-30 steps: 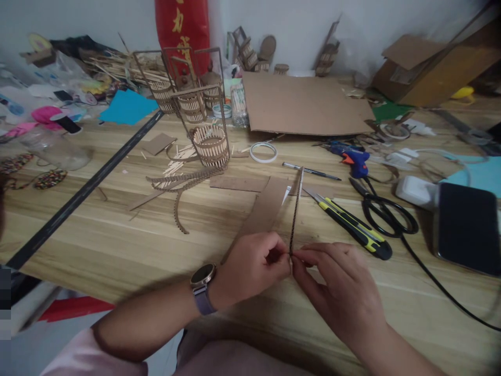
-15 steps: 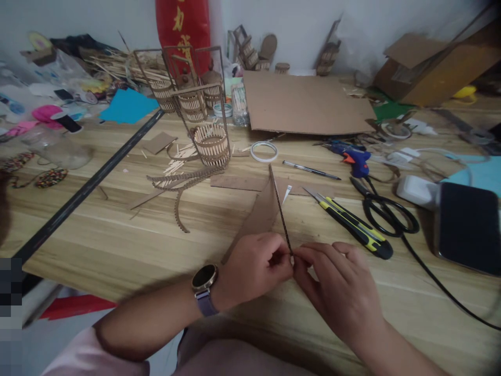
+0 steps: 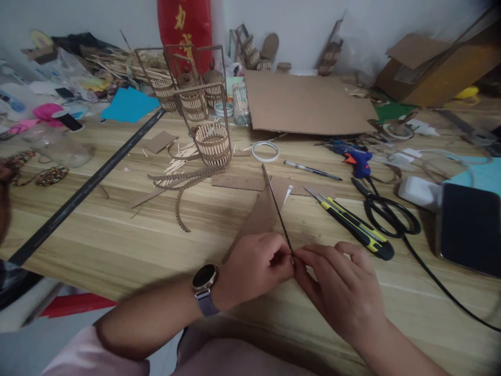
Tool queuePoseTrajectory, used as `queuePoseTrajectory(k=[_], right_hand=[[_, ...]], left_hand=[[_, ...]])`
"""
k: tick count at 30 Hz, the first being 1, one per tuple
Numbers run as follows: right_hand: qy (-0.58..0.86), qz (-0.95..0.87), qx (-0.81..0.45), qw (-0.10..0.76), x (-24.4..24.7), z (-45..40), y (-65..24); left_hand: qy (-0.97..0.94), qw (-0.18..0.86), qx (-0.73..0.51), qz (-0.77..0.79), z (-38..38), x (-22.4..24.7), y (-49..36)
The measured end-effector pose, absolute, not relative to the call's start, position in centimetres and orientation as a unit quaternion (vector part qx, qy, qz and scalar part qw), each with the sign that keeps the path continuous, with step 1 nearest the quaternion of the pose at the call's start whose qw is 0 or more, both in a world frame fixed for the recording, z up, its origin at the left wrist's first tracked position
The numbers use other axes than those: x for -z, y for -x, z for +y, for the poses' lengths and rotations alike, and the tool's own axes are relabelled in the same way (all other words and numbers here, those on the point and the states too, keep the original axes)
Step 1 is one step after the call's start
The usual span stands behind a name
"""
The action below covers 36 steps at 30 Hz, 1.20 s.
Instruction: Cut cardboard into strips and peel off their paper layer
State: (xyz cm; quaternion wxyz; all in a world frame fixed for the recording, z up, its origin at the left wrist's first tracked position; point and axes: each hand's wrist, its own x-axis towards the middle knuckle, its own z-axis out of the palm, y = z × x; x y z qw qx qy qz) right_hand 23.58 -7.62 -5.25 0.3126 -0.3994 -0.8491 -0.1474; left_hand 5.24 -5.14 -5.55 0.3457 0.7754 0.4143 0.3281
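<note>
Cardboard strip [image 3: 278, 211] extends away from you over the worktop [image 3: 136, 250], its near end pinched by both your left hand [image 3: 254, 266] and right hand [image 3: 344, 287]. It looks straight and unattached, so shaping appears left to do; the slatted basket [image 3: 213, 147] beyond already has its handle [image 3: 201, 87].

Left fingers [image 3: 283, 269], right fingers [image 3: 307, 256] pinch cardboard strip [image 3: 278, 210] end; utility knife [image 3: 353, 224] nearby.

Cardboard strip [image 3: 278, 210] extends left of cutter [image 3: 351, 223]; cardboard sheet [image 3: 307, 102] lies behind both, toward the rear edge of the table [image 3: 136, 250].
</note>
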Motion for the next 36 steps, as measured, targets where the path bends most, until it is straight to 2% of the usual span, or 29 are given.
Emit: queuePoseTrajectory(k=[7, 17, 36], right_hand=[[0.403, -0.847, 0.132, 0.320, 5.1, -7.5, -23.6], [0.403, -0.836, -0.026, 0.372, 5.0, -6.8, -24.2], [0.340, -0.834, -0.242, 0.362, 3.8, -5.6, -25.1]], left_hand=[[-0.784, 0.333, -0.355, 0.384, -5.4, 5.5, -5.2], [-0.799, 0.332, -0.404, 0.298, -4.7, 5.5, -4.6], [-0.792, 0.406, -0.387, 0.240, -4.3, 5.5, -4.3]])
